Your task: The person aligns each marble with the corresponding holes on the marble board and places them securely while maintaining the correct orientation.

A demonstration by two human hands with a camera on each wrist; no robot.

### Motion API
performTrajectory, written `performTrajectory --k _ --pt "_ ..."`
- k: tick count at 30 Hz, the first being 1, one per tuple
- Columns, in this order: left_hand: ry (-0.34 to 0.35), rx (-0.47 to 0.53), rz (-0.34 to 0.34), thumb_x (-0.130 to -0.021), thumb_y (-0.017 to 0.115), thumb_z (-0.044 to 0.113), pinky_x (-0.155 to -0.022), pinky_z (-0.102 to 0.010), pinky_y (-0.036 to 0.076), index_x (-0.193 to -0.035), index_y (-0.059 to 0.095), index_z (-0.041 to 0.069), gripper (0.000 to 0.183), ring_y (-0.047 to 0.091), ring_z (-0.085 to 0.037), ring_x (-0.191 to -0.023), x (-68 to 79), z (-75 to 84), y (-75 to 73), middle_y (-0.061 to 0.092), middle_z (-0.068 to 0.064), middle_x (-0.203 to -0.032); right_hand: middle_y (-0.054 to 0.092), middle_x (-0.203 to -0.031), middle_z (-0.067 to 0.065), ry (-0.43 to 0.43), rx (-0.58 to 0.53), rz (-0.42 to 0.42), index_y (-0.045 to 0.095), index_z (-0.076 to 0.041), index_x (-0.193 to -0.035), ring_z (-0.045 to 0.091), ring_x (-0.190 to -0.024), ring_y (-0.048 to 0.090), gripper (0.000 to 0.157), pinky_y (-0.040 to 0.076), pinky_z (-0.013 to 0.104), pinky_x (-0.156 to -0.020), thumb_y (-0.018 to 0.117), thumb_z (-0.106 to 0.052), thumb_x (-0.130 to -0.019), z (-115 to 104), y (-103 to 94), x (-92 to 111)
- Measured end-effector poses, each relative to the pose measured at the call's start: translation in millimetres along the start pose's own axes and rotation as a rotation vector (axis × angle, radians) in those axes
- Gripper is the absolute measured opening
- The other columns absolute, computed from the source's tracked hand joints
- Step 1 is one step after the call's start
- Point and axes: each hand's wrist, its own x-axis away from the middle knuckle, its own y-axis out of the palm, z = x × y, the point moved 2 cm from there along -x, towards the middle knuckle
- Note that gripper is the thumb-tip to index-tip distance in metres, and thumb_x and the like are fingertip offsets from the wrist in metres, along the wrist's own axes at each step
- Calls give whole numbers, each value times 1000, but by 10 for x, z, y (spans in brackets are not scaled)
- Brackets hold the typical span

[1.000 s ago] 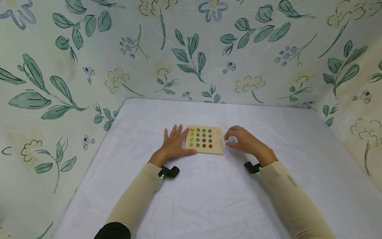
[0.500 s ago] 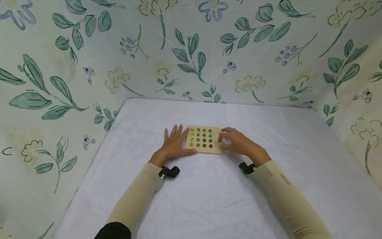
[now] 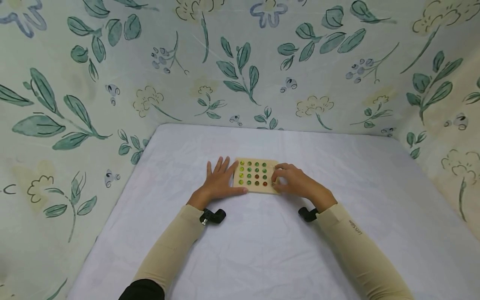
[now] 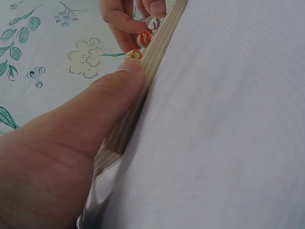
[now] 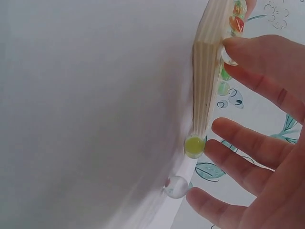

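Observation:
A pale wooden board holds rows of yellow, green and reddish marbles. My left hand lies with spread, straight fingers on the board's left end, its thumb along the near edge. At the board's near right corner, my right hand pinches a clear marble between thumb and index finger. Its other fingers are spread. Beside the board's end, a yellow-green marble and another clear marble lie close to those fingertips. From the left wrist, orange marbles show along the board's near edge.
White cloth covers the table around the board. Behind it and at the sides hangs leaf-patterned fabric. A black wrist mount sits on the left wrist and another mount on the right.
My right hand has moved left from beside the board onto its right end, then slightly nearer to me, at the near corner. My left hand has stayed in place.

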Motion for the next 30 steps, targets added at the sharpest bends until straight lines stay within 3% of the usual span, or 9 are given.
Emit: performTrajectory --k 18,23,30 --pt "-7 -10 -4 -72 54 82 -111 -58 -14 -157 12 25 111 -8 -30 -147 29 22 -19 3 -10 -162 49 -138 18 3 4 -13 68 -19 -98 41 -125 43 12 35 63 -98 72 -21 -87 25 19 -8" --pt "-4 -6 -5 -71 54 83 -111 -58 -14 -157 12 25 111 -9 -29 -147 27 18 -10 2 -9 -162 50 -137 18 -4 -5 0 68 -17 -102 40 -125 44 18 38 58 -100 73 -17 -85 18 -7 7" --pt "-2 -5 -1 -71 53 84 -111 -57 -15 -157 12 25 112 -9 -30 -147 19 0 4 2 -9 -162 43 -144 20 63 -21 11 66 -16 -108 40 -132 37 26 37 56 -104 73 -14 -83 65 -65 65"
